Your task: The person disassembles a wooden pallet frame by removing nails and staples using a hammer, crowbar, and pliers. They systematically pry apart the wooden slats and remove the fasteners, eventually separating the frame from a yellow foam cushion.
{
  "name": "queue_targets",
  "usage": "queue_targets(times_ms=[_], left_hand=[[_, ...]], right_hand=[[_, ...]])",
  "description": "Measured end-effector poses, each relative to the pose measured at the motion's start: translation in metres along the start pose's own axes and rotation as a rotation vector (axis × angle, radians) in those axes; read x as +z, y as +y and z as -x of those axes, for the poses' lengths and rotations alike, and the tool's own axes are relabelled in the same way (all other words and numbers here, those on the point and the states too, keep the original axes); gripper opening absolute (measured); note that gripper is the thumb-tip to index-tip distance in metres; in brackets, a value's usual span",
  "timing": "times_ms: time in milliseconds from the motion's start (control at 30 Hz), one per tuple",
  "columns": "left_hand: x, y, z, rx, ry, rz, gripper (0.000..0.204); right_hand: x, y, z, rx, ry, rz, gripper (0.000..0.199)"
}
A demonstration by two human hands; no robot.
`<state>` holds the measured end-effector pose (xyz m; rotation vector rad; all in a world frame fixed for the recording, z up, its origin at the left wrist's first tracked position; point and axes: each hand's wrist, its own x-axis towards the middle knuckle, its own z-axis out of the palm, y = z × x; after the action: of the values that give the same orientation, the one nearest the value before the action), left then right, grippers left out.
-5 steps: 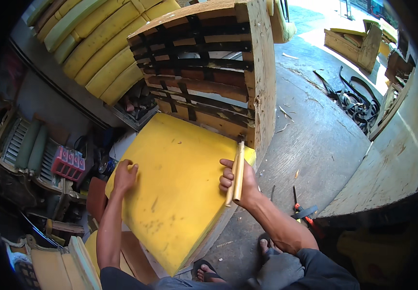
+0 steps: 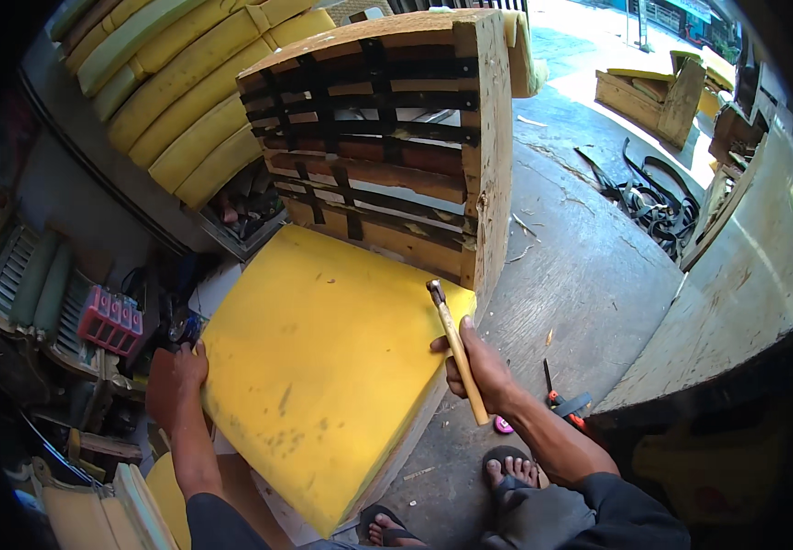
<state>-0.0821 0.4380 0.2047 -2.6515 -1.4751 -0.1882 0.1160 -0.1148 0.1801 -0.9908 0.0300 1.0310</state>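
In my right hand [image 2: 477,367] is a hammer [image 2: 459,353], gripped by its pale wooden handle. Its dark head points up and away, over the right far corner of a yellow foam cushion [image 2: 323,357]. The cushion lies on a wooden base and has dark smudges on top. My left hand [image 2: 191,367] rests against the cushion's left edge, its fingers partly hidden. Just beyond the cushion stands a wooden frame [image 2: 492,156] strung with black webbing straps [image 2: 387,129].
A screwdriver-like tool [image 2: 550,380] and orange-handled tools lie on the floor at right, near a pink round object [image 2: 504,424]. Tangled black straps [image 2: 653,206] lie farther off. Yellow padded pieces [image 2: 176,119] are stacked far left; a pink plastic rack [image 2: 110,321] stands left.
My left hand has moved left and down, from above the cushion to its left edge. My right hand has shifted nearer and slightly right, and the hammer now tilts with its head leftward.
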Motion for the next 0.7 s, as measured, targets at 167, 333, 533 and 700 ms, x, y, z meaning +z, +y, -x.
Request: queue_targets(times_ms=[167, 333, 533, 700], left_hand=[[0.052, -0.115, -0.011, -0.085, -0.199, 0.346, 0.088], [0.005, -0.073, 0.101, -0.211, -0.213, 0.217, 0.085], [-0.061, -0.064, 0.228, -0.299, -0.382, 0.069, 0.081], [-0.088, -0.058, 0.254, -0.221, -0.293, 0.096, 0.054]], right_hand=[[-0.031, 0.027, 0.056, -0.022, -0.107, 0.154, 0.065], [-0.014, 0.008, 0.1, -0.163, 0.12, 0.234, 0.065], [0.009, -0.011, 0.107, -0.232, 0.079, 0.081, 0.064], [0.018, 0.014, 0.083, -0.044, -0.097, 0.029, 0.067]])
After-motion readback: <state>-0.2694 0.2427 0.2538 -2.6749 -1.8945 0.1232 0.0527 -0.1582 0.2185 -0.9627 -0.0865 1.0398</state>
